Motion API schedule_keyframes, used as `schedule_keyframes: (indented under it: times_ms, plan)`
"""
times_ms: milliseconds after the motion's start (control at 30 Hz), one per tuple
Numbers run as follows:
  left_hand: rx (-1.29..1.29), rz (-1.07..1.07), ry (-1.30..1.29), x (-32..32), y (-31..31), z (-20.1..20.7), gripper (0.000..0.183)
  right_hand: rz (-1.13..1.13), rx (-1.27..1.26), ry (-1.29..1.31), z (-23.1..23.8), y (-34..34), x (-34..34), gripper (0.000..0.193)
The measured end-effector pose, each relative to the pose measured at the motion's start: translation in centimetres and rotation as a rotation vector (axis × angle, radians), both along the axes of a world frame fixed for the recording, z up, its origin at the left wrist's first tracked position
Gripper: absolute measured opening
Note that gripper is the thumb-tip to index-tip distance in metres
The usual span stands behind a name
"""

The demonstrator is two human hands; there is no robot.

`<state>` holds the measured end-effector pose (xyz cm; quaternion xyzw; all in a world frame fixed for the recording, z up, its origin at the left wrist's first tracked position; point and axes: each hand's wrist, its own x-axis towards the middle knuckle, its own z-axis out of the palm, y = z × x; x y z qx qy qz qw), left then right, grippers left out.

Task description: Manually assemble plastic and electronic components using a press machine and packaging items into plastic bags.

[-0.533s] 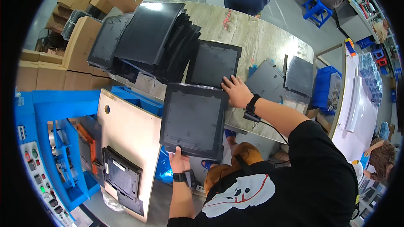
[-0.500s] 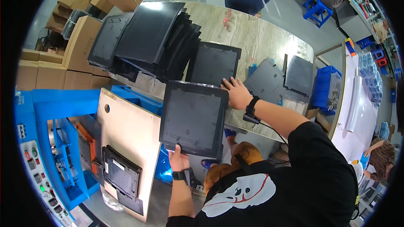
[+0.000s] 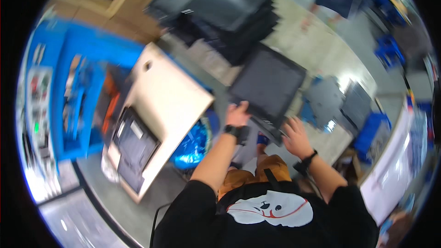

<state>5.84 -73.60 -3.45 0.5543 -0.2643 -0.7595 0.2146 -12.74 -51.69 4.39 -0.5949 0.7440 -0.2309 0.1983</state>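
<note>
Straight ahead at 12 o'clock, a flat, dark-grey rectangular panel with a black border [image 3: 268,80] sits slantwise, its near end seemingly out past the edge of a pale wood-grain tabletop [image 3: 337,57]; blur hides whether a second one lies beneath. The hands are apart: reading the clock around the panel, the left hand [image 3: 237,115] has its fingers over the edge at 8, the right hand [image 3: 297,138] is at the near corner at 5. How firmly either grips, I cannot tell. A stack of thin black panels [image 3: 234,7] rises at 11, and flat grey plates [image 3: 324,94] lie at 3. I would use both hands on opposite edges, bear the overhanging end evenly and steer the far corner clear of the stack, as it could probably scuff.
</note>
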Motion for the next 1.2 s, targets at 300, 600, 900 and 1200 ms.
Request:
schedule_keyframes:
  times_ms: [300,600,900,1200]
  plan:
    - [0.012,0.165,-0.092,-5.2,2.6,0.2,0.032,0.074,0.028,-0.097,-0.8,4.3,3.2,0.035]
    - [-0.205,0.08,-0.111,3.5,4.6,3.9,0.033,0.29,0.066,-0.275,2.2,-1.7,6.1,0.021]
    - [-0.261,-0.176,-0.791,34.0,16.4,6.7,0.037,0.787,-0.182,-0.308,8.5,-23.9,21.8,0.044]
    - [0.395,0.307,-0.945,59.1,36.2,-6.8,0.029,0.864,0.06,0.1,12.4,-47.0,54.1,0.079]
